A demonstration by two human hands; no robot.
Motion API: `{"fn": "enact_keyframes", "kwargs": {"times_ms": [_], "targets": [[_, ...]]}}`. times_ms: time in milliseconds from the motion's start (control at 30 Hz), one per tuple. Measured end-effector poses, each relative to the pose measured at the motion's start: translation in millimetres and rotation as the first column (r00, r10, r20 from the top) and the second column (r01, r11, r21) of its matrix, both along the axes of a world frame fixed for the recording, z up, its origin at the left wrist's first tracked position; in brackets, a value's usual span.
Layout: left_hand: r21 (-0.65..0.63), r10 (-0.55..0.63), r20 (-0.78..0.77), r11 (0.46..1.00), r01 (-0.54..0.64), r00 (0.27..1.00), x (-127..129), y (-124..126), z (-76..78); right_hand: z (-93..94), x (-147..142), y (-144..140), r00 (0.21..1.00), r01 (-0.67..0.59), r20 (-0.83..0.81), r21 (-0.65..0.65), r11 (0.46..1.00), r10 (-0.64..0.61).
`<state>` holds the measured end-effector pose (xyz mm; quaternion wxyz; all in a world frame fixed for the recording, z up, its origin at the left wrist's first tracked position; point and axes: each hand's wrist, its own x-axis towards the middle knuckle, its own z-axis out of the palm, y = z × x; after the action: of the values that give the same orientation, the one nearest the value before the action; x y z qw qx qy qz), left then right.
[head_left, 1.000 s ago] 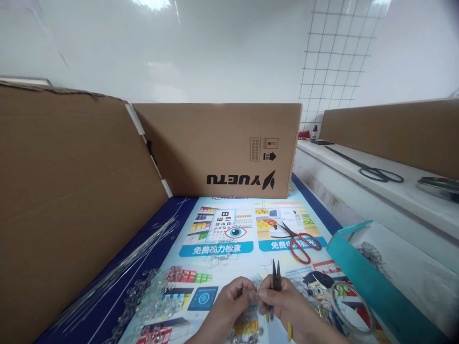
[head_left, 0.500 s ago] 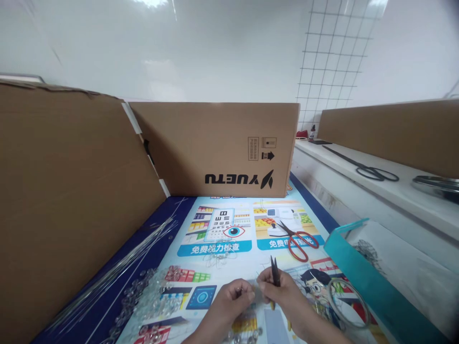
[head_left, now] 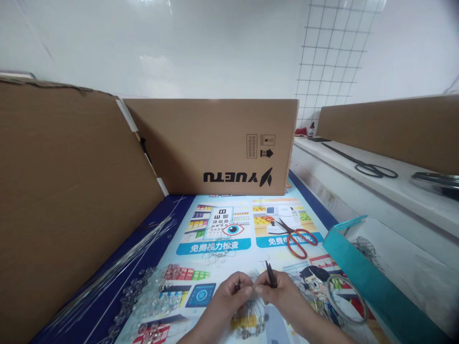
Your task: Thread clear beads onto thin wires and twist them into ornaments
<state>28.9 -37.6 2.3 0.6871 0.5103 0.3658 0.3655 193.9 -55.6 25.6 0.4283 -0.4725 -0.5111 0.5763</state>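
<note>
My left hand (head_left: 234,296) is closed in a pinch, fingertips meeting those of my right hand. A beaded wire (head_left: 247,330) with clear round beads hangs under the hands; the pinched part is hidden by the fingers. My right hand (head_left: 281,291) is closed around small dark-jawed pliers (head_left: 270,275), their narrow tips pointing up and away; its thumb and forefinger also pinch near the left fingertips. To the left lies a spread of loose clear beads (head_left: 158,294). Beyond the hands rests a small tangle of wire with clear beads (head_left: 217,254).
Red-handled scissors (head_left: 300,241) lie ahead on the printed mat. A wire coil (head_left: 347,298) sits right of my hand, beside a teal-edged box (head_left: 358,258). Straight thin wires (head_left: 122,260) lie left. Cardboard panels (head_left: 215,134) stand behind and left. Black scissors (head_left: 369,167) lie on the ledge.
The two hands have come together, fingertips now touching. The pliers tilt a little more to the left, and more of the beaded wire shows below. The view has shifted slightly.
</note>
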Motion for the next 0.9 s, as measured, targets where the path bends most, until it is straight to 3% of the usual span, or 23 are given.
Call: {"fn": "enact_keyframes", "kwargs": {"times_ms": [167, 300, 533, 733, 900], "targets": [[-0.072, 0.140, 0.093, 0.988, -0.133, 0.986, 0.7, 0.1, -3.3, 6.5, 2.3, -1.6, 0.989, -0.070, 0.127, -0.047, 0.996, 0.076], [-0.161, 0.143, 0.152, 0.980, -0.118, 0.978, 1.0, -0.9, -3.1, 4.9, 1.7, -3.9, 0.956, -0.159, 0.240, -0.056, 0.986, 0.168], [-0.218, 0.094, 0.300, 0.976, -0.027, 0.949, -2.8, -1.8, 6.3, -3.5, 5.5, 3.7, 0.955, -0.017, 0.295, 0.007, 1.000, 0.015], [-0.191, 0.198, 0.230, 0.969, -0.155, 0.953, -2.8, 2.1, -1.3, -5.0, 10.7, 9.8, 0.951, 0.002, 0.308, 0.014, 1.000, -0.006], [-0.227, 0.253, 0.246, 0.954, -0.198, 0.936, -1.5, 0.6, 4.2, -3.5, 10.3, 8.5, 0.952, -0.004, 0.306, 0.018, 1.000, -0.002]]}}
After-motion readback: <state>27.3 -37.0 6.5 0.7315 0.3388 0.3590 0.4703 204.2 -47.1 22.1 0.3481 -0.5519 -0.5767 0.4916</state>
